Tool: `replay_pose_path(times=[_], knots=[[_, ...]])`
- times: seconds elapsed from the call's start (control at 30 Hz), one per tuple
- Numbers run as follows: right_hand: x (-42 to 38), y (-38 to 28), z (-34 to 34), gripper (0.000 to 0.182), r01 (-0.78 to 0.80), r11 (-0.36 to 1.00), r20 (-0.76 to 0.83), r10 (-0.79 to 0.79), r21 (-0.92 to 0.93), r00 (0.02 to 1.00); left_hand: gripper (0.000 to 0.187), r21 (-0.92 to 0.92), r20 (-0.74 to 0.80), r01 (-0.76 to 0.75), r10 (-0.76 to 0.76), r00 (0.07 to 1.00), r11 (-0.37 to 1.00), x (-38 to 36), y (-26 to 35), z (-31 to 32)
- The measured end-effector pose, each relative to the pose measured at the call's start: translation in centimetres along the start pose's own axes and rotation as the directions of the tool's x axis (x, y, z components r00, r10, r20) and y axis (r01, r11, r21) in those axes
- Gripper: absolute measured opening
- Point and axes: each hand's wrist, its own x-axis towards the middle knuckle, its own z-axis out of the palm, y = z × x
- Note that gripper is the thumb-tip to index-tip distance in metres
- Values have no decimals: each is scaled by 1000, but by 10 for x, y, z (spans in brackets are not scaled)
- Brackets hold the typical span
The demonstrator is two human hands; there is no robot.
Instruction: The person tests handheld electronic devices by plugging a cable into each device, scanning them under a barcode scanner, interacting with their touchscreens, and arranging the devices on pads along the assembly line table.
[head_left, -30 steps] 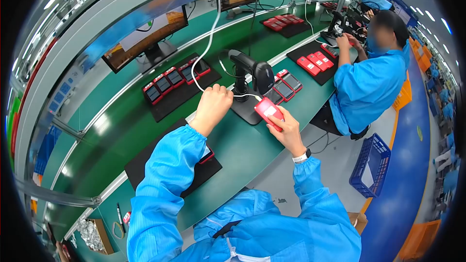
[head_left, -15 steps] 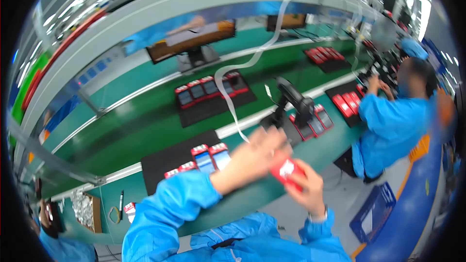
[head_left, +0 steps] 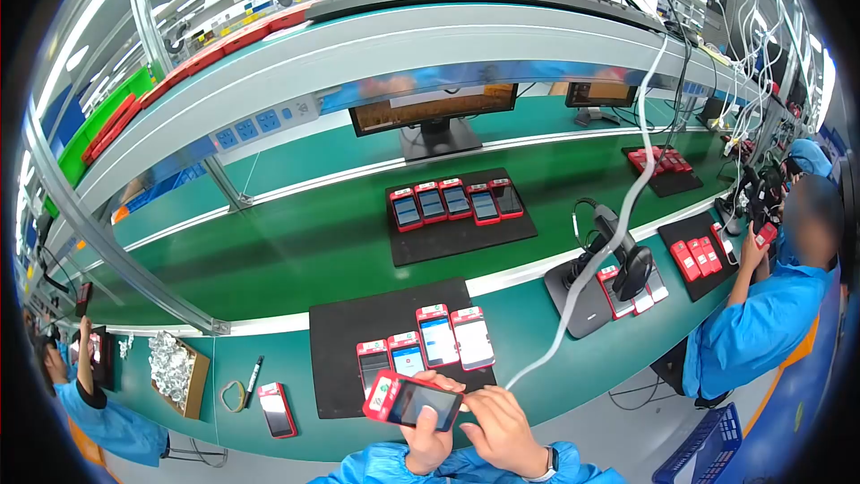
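My left hand (head_left: 430,430) is closed round a red handheld device (head_left: 414,401), its dark screen facing up and the thumb on the screen. At the device's right end is my right hand (head_left: 503,426), fingers bent and close together near its edge; whether they grip a small part or the white cable's end is unclear. Behind the hands, several red devices with lit screens, one of them a device (head_left: 436,337) showing a blue and white page, lie on a black mat (head_left: 336,327). Another red device (head_left: 277,410) rests on the green bench to the left.
A black scanner on a stand (head_left: 634,269) stands right of the mat, with a white cable (head_left: 573,296) hanging before it. Further back, a mat (head_left: 466,237) holds several devices. A carton (head_left: 193,385) and a marker (head_left: 254,378) lie left. A co-worker (head_left: 761,305) sits right.
The view has swung left. The device has gone from my right hand's side to my left hand, now screen up. My hands have moved nearer my body, in front of the mat.
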Motion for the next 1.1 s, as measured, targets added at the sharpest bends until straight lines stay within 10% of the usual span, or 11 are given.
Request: replay_pose_path(times=[0.77,0.83,0.87,0.93,1.1], knots=[[1,9,11,26,26,981,67,-13,-190,998,58,69,43,161,-164,986,985,0,1,-24],[7,13,5,26,65,986,-37,-72,-154,997,57,223,201,52,-98,975,973,6,7,-19],[4,25,-2,35,93,990,-112,-105,-108,988,56,563,437,-128,-163,885,817,23,26,-29],[2,17,-35,43,18,998,-266,1,68,964,65,639,683,-574,-35,729,512,41,33,-6],[4,-5,-97,43,46,997,257,-28,-62,966,78,492,858,-866,-217,466,85,54,17,19]])
